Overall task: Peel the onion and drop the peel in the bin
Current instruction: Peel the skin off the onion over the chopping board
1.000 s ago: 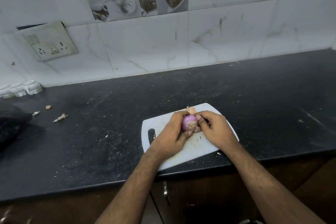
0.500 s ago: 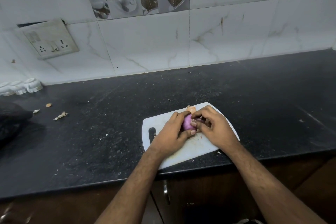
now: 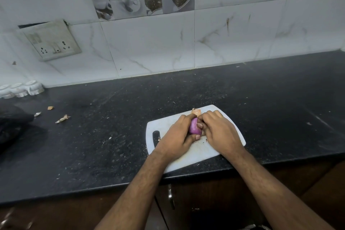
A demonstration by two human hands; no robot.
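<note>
A small purple onion is held between both hands above the white cutting board. My left hand grips it from the left, fingers curled round it. From the right, my right hand closes on it with the fingers curled against its side. A scrap of tan peel lies on the board just behind the hands. Most of the onion is hidden by the fingers. No bin is visible.
The board sits at the front edge of a black speckled counter. Peel scraps lie at the left near a dark bag. White jar lids stand by the tiled wall, under a socket plate.
The onion has been turned between the hands and less of it shows now. My right fingers have shifted over its side. Both hands stay over the board.
</note>
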